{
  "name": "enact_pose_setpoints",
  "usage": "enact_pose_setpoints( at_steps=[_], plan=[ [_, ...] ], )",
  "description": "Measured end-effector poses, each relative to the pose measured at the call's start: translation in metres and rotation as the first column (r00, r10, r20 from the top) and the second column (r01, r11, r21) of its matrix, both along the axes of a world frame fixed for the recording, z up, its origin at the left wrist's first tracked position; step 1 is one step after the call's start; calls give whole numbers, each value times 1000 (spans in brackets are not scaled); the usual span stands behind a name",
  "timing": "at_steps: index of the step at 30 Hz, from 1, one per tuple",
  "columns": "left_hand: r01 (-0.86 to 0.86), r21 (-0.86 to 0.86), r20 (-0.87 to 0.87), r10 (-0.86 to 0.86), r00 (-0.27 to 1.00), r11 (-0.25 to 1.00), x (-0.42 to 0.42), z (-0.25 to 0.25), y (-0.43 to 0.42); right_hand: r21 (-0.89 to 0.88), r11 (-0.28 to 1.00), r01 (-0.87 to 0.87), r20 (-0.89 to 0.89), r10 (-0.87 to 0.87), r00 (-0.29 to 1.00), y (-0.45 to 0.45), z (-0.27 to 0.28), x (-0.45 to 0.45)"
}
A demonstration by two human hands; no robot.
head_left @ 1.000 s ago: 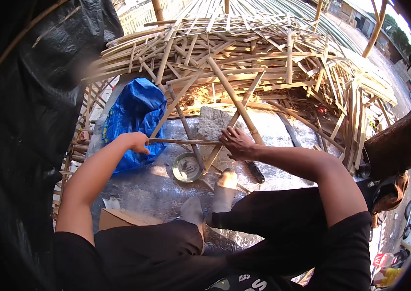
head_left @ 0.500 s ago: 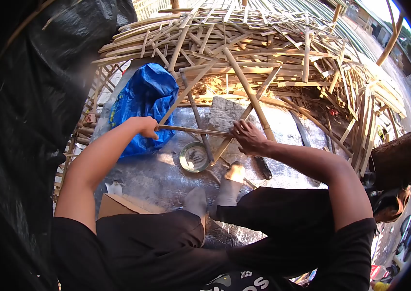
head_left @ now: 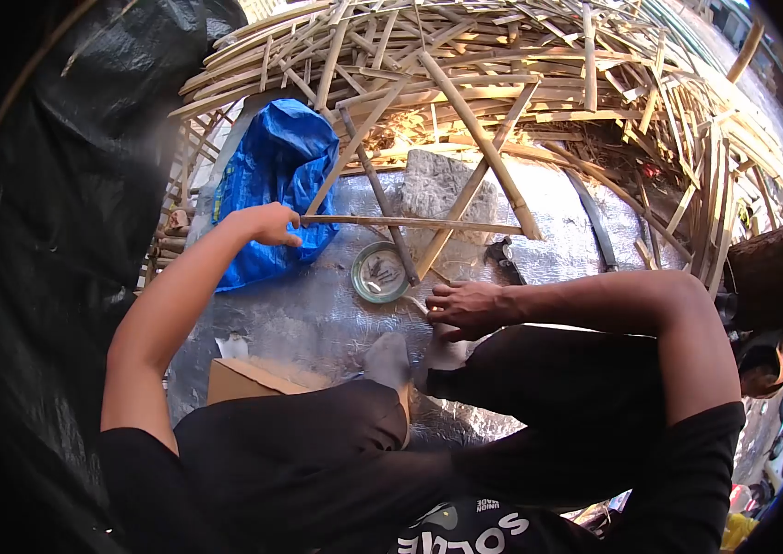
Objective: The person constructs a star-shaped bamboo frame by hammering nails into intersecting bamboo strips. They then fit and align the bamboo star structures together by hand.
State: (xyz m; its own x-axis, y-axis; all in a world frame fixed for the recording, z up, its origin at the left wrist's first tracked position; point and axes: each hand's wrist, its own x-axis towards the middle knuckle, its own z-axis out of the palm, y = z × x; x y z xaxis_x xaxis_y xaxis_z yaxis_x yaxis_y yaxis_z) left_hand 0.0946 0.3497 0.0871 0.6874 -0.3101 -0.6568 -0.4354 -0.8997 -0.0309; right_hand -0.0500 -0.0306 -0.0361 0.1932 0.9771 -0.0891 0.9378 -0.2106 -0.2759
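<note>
My left hand point(head_left: 275, 224) is closed on the left end of a thin bamboo strip point(head_left: 391, 222), beside a blue plastic bag point(head_left: 282, 152). The strip lies level across a frame of crossed bamboo poles point(head_left: 467, 201), its right end near the foot of a thick pole. Below the frame, my right hand point(head_left: 467, 307) is over my foot, palm down with its fingers somewhat spread, off the strip. A round dish point(head_left: 379, 273) stands left of my right hand. Behind the poles is a rough stone block point(head_left: 437, 189).
Split bamboo point(head_left: 502, 74) is piled across the back. A curved dark blade point(head_left: 594, 222) lies on the silvery sheet point(head_left: 553, 231) at right, near a dark tool point(head_left: 505, 261). A cardboard box point(head_left: 257, 379) is by my left knee, and black sheeting point(head_left: 68, 277) hangs at left.
My right hand has let go of the strip and moved down toward my foot. My left hand still holds the strip's left end. The view has tilted downward.
</note>
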Motion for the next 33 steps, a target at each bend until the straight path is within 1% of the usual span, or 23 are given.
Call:
enact_pose_setpoints(
  at_steps=[1,2,4,5,6,7,8,10,11,12,13,14,16,17,19,20,22,24,26,27,30,32,33],
  plan=[
    [2,-38,20,-1,1000,999,-6,4,-3,60,998,-36,27,34,999,-2,-10,10],
    [27,-88,51,-23,998,996,-16,12,-7,-3,1000,-7,134,7,991,-6,7,11],
    [-24,-177,45,33,998,984,-44,33,-24,31,991,128,340,-131,931,-13,9,14],
    [-10,-248,53,24,998,969,-58,39,-29,80,952,297,330,-306,893,-14,3,18],
    [-6,-288,56,23,998,958,-73,42,-33,115,888,445,369,-454,811,-18,26,19],
    [-38,-350,16,47,999,936,-88,47,-38,156,800,579,358,-592,722,-24,35,23],
    [-138,-419,-37,135,990,897,-105,47,-43,197,695,692,345,-710,614,-32,42,31],
    [-340,-691,-194,290,937,638,-143,28,-54,288,509,811,255,-857,448,-54,42,53],
    [-374,-829,-232,353,906,415,-165,0,-60,207,401,892,233,-906,353,-65,41,64],
    [-457,-883,-394,360,845,107,-189,-41,-67,264,360,895,247,-922,298,-73,45,67],
    [-513,-823,-565,247,788,-245,-213,-76,-85,82,243,966,32,-970,241,-78,52,70],
    [-563,-723,-658,150,738,-399,-231,-104,-103,-120,156,980,-161,-978,136,-81,62,78],
    [-648,-388,-806,-99,583,-656,-269,-186,-148,5,237,971,-239,-943,232,-95,35,90],
    [-634,-385,-794,-110,598,-671,-261,-185,-148,55,237,970,-277,-930,243,-92,42,88],
    [-674,-648,-741,90,665,-356,-261,-177,-142,80,222,972,-295,-926,236,-82,66,84],
    [-680,-628,-755,88,649,-379,-261,-179,-143,92,224,970,-313,-918,242,-77,74,81],
    [-567,-731,-659,178,731,-379,-237,-180,-138,109,178,978,-318,-926,204,-61,99,66],
    [-560,-710,-672,175,720,-427,-227,-186,-139,198,184,963,-315,-918,240,-57,109,54],
    [-389,-746,-598,285,749,-540,-221,-197,-143,256,175,951,-351,-899,260,-58,124,44],
    [-376,-713,-621,284,731,-592,-220,-185,-143,288,173,942,-359,-892,274,-63,125,44],
    [-201,-733,-613,504,608,-650,-214,-172,-133,373,208,904,-310,-891,333,-78,125,49],
    [-277,-741,-627,481,613,-612,-204,-150,-124,359,201,911,-355,-874,333,-81,127,52],
    [-334,-709,-659,417,625,-621,-198,-138,-124,365,198,910,-372,-865,338,-76,133,50]
  ],
)
